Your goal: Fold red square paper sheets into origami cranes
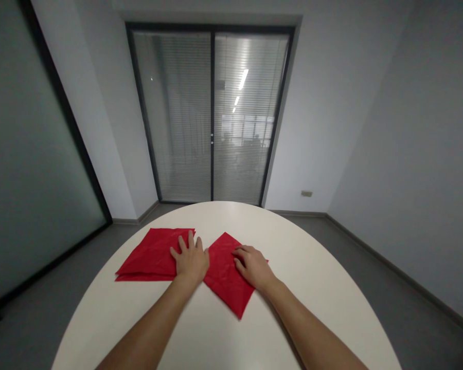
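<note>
Table (312, 257), red sheets (150, 254) (229, 282) apparently beneath hands (193, 261) (256, 267)

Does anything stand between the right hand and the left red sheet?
Yes: the left hand lies between them, across the right edge of the left red sheet; the right hand is on the other red sheet.

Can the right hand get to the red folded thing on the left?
Maybe not straight across: the left hand lies between the right hand and the red folded thing, over its right edge.
</note>
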